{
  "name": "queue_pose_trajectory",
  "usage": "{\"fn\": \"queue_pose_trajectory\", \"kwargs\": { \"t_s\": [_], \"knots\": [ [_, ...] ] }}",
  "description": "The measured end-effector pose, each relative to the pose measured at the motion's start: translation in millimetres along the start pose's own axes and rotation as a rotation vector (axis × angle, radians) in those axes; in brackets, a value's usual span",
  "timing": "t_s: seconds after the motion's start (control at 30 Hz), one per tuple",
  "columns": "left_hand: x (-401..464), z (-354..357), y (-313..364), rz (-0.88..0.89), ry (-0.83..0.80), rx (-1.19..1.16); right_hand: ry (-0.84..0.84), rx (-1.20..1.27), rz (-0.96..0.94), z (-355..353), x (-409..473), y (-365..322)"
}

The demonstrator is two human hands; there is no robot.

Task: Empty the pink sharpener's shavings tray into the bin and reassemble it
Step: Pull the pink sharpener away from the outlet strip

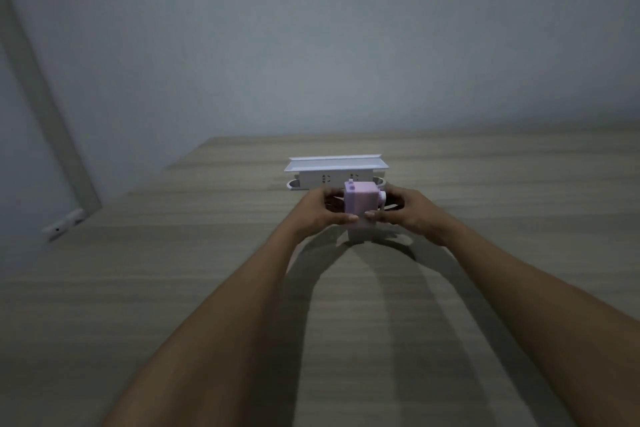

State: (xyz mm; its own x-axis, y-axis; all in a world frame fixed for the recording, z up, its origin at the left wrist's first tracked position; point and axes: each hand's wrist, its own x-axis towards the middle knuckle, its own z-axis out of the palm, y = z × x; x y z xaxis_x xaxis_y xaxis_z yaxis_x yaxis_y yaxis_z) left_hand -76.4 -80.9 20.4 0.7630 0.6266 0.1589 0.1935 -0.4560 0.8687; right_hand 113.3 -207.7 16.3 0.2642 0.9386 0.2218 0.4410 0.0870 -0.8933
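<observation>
1. Sharpener (pixel 360 206) upright on the table (pixel 207 288), mid-desk, just in front of a white power strip (pixel 332 177).
2. Gripped from both sides: left hand (pixel 323 210) and right hand (pixel 403 210) closed on it, thumbs at the near face.
3. Tray apparently in place at the pale base; emptied or not, cannot tell.
4. No bin in view; judged either start or finish.

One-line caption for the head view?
Both hands, left hand and right hand, grip the pink sharpener above the wooden table.
</observation>
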Motion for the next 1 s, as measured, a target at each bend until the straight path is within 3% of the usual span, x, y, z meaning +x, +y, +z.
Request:
{"fn": "queue_pose_trajectory", "kwargs": {
  "t_s": [0.53,1.0],
  "knots": [
    [-88.4,35.6,-19.8,-0.010,0.063,-0.144,0.016,-0.018,-0.003,27.1,-80.7,8.0],
    [-99.2,23.8,-25.8,-0.012,0.106,-0.068,0.036,-0.072,-0.026,30.8,-91.8,6.6]
  ]
}}
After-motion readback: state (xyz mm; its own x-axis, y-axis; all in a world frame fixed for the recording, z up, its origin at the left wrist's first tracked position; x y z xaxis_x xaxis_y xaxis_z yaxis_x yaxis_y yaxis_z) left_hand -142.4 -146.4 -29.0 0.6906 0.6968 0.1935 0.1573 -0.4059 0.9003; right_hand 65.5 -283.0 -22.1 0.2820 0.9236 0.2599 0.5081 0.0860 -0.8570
